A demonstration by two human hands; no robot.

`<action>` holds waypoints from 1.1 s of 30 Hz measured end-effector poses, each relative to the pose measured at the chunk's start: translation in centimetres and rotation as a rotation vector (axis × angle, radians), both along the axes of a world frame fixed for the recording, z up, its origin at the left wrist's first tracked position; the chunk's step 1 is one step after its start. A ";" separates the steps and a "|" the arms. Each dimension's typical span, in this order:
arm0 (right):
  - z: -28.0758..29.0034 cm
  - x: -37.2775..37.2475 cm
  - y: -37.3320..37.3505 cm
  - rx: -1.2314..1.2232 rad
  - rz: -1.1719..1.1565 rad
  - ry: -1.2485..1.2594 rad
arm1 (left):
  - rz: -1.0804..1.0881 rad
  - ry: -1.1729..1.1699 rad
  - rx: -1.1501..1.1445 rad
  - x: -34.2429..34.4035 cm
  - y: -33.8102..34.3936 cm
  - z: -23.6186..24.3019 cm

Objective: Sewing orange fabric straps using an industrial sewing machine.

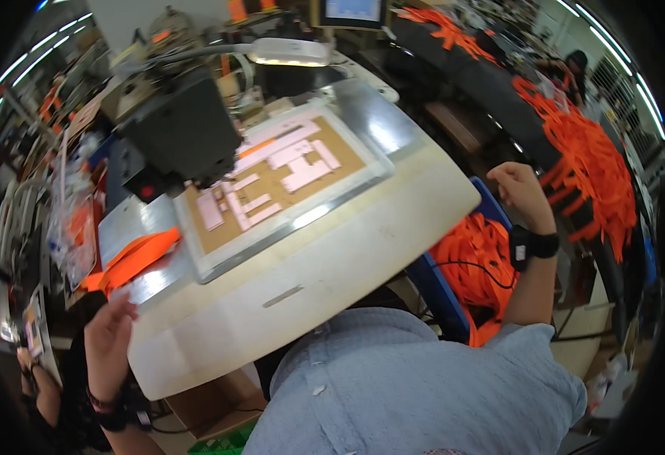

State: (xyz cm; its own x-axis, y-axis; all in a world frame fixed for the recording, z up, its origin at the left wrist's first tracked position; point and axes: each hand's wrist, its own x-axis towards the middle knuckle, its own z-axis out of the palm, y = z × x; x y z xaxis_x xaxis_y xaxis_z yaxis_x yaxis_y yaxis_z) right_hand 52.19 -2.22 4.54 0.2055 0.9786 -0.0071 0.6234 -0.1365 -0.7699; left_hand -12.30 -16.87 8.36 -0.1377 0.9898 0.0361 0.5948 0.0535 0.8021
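Observation:
My left hand (108, 345) is raised beside the left edge of the pale work table (363, 258), its fingers loosely bent and apart with nothing in them. Just beyond it, a bundle of orange straps (141, 254) lies on the metal plate. My right hand (523, 191) hangs in the air past the table's right corner, half curled, thumb apart from the fingers, and seems to hold nothing. Below it is a blue bin (486, 199) heaped with orange straps (475, 265). A framed template (290, 199) with pink strips on a brown board lies on the table under a dark machine head (180, 129).
A lit lamp (290, 51) reaches over the template, and a screen (351, 11) stands behind. Orange straps (586, 159) drape over a dark rail at right. A cardboard box (215, 402) sits under the table. Another person's hand (25, 359) shows at far left.

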 end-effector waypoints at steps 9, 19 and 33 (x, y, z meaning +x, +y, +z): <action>-25.7 11.2 2.6 -0.095 -0.036 -0.360 | -1.466 -0.297 0.438 25.9 2.8 7.6; -28.9 8.3 6.8 -0.220 -0.201 -0.517 | -1.888 -0.108 0.381 34.3 2.6 9.4; -29.4 9.0 6.4 -0.164 -0.345 -0.439 | -0.898 0.077 -0.074 24.9 11.8 -3.2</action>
State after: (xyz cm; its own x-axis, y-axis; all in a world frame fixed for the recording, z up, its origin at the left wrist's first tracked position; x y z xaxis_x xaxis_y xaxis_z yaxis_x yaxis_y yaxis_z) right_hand 61.18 4.21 -24.90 0.5304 0.8477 0.0053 0.7777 -0.4841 -0.4010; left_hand 12.62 -5.06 5.13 0.6879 0.7237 -0.0554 0.4899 -0.4067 0.7711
